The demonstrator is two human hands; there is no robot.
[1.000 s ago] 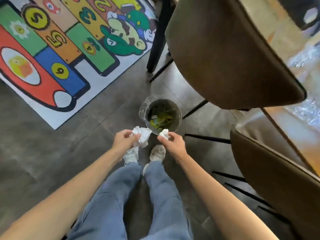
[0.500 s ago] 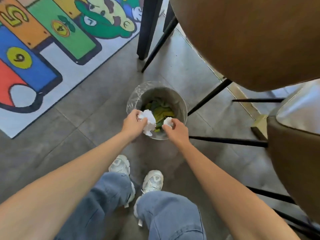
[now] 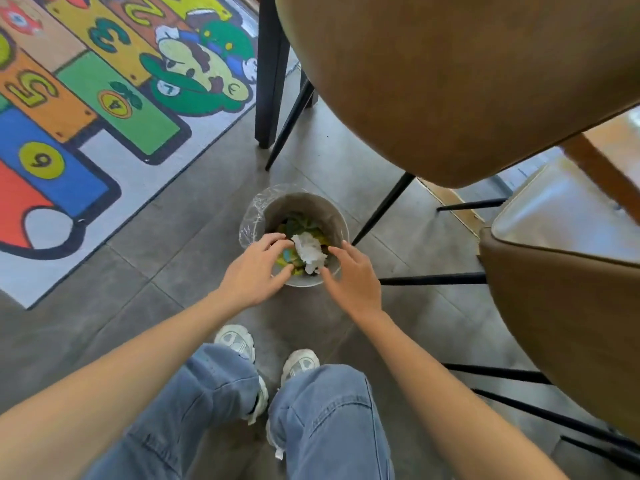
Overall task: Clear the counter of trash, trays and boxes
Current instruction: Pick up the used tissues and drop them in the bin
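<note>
Play rug (image 3: pixel 86 133) at 10 o'clock: bright numbered panels and a cartoon figure, lying flat on grey floor tile (image 3: pixel 166 258).

Left hand (image 3: pixel 254 271) at frame centre, over the near rim of the waste bin (image 3: pixel 332 216). Fingers spread, palm down, holding nothing.

Waste bin small and round, clear liner folded over its lip, standing on the tile between the shoes (image 3: pixel 239 344) at 6 o'clock and the chair legs. Crumpled white tissue (image 3: pixel 309 252) lies inside, on top of green and yellow scraps. It sits between the two hands; neither seems to touch it, though fingertip contact is hard to rule out.

Right hand (image 3: pixel 353 277) just right of the bin, fingers loose and splayed, empty.

Step in hand, as judged: dropping trash into the bin, release done. Next move likely calls for straightening up and turning toward the counter for trays and boxes; the counter itself is not in view.

Brown upholstered chair (image 3: pixel 450 81) looms at 1 o'clock, black metal legs. A second chair (image 3: pixel 561 306) at 3 o'clock.
</note>
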